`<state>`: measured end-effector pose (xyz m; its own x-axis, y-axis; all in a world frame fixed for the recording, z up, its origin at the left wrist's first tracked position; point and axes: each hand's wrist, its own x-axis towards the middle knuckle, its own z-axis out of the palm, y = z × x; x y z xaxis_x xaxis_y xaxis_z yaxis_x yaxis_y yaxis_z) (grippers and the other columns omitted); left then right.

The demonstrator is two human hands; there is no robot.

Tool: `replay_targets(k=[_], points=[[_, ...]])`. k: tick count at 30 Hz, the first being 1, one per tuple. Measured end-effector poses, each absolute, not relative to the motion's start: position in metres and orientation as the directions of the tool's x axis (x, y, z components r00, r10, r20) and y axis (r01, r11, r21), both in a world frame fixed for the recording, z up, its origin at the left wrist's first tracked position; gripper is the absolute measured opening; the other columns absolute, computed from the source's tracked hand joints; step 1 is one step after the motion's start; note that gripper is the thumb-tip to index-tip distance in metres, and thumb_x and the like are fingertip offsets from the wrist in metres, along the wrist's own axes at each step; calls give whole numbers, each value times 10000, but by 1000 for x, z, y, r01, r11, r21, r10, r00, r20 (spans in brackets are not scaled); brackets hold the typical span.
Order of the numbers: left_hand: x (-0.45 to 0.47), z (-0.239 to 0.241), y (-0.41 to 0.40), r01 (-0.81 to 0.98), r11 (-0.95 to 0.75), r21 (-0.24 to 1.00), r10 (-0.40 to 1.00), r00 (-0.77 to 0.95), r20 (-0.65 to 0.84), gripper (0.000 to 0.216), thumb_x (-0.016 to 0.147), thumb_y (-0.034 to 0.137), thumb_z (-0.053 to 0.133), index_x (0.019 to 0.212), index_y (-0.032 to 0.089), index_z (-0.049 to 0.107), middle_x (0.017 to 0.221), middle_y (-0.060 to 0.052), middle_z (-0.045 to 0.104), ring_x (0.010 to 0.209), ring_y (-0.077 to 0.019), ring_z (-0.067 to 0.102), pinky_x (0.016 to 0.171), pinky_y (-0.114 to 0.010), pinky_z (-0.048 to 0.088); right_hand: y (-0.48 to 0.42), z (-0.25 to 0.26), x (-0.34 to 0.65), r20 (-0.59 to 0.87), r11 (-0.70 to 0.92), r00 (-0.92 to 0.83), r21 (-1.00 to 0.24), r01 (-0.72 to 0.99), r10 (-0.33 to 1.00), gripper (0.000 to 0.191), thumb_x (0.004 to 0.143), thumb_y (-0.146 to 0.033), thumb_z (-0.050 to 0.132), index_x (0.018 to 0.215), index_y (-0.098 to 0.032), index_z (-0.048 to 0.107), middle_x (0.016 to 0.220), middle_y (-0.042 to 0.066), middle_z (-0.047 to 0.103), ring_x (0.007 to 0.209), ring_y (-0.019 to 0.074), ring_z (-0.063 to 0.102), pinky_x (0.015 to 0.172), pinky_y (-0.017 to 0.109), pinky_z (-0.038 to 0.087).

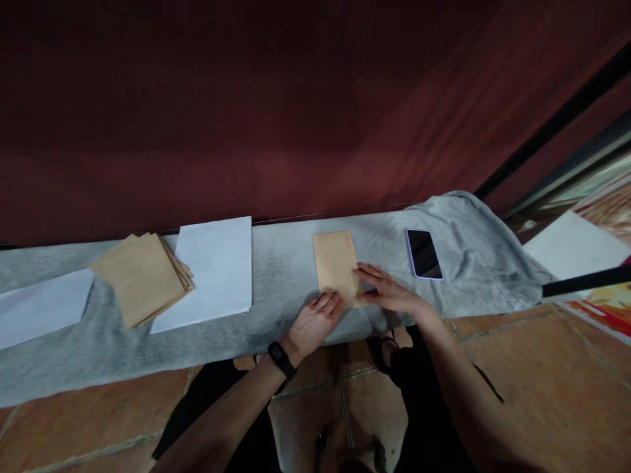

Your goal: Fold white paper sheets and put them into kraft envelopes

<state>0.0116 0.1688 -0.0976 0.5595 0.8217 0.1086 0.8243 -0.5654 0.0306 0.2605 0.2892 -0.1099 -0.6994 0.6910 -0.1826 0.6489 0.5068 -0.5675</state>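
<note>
A tan paper envelope point(337, 259) with small red print near its top right corner lies flat on a grey cloth. My left hand point(318, 318) rests on its lower left corner, fingers laid on the paper and a black band on the wrist. At the right edge of the envelope, my right hand point(384, 288) has its fingers stretched out, the tips touching the paper. Neither hand grips anything. The fingers hide parts of the envelope's lower half.
A phone point(424, 255) lies right of the envelope on the grey cloth point(283, 263). To the left are a stack of white paper point(217, 263), a fanned pile of tan envelopes point(145, 276) and another white sheet stack point(44, 305). A dark red curtain point(296, 131) hangs behind.
</note>
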Motion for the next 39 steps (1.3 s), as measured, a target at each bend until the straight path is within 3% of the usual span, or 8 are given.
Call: replay_targets(k=[10,17,21,24,27,30,33,39], points=[[27,-96,171,869,-494,37,864,485,138,399,975,72,481,1349,136,601,1408,-142,641,1272,-261,617,992,-380,528,298,-113,256,14,532,-661,-607,591,750,483,963,-260,546,1444,-242,589,1510,97,574,1424,250,513,1206,493,400],[24,-98,177,863,-500,72,853,476,216,398,971,81,473,1334,151,623,1372,-155,664,1254,-273,626,1043,-407,491,301,-110,249,35,460,-576,-641,614,817,428,966,-259,509,1366,-267,660,1398,65,672,1321,267,613,1160,479,467],[14,-82,180,836,-439,330,856,277,437,330,1009,160,491,1282,222,665,1303,-106,713,1193,-250,664,1046,-391,485,304,-106,249,56,319,-390,-685,655,919,434,970,-309,514,1377,-242,650,1371,87,687,1280,287,641,1134,471,490],[2,-68,188,678,-268,684,849,-169,501,211,1023,277,528,1120,229,709,1028,-62,773,943,-198,722,881,-309,533,306,-103,248,84,222,-244,-758,614,966,453,979,-389,510,1384,-234,641,1356,107,693,1220,297,674,1091,495,521],[-7,-60,202,243,-200,949,752,-583,307,183,971,377,609,998,211,679,874,-16,740,780,-150,691,740,-247,523,303,-102,239,73,171,-205,-843,510,976,486,988,-477,503,1386,-232,637,1323,109,711,1195,290,686,1086,497,524],[-5,-59,213,-202,-241,949,708,-706,29,200,829,356,737,889,203,622,827,23,712,738,-114,668,740,-226,521,296,-104,221,33,130,-241,-908,398,970,510,979,-559,517,1346,-236,662,1282,94,734,1230,279,667,1117,481,499],[10,-67,212,-461,-188,867,738,-649,-185,251,722,293,790,851,208,592,836,36,719,758,-111,689,759,-232,537,286,-107,200,-46,47,-332,-963,267,942,545,963,-641,518,1288,-240,692,1217,86,758,1155,267,698,1071,473,534],[41,-87,193,-677,128,725,843,-311,-439,358,682,239,853,989,188,678,970,-41,785,847,-181,753,747,-286,590,278,-105,178,-167,-170,-432,-985,32,886,570,887,-646,624,1306,-261,666,1112,58,772,985,238,729,908,399,604]])
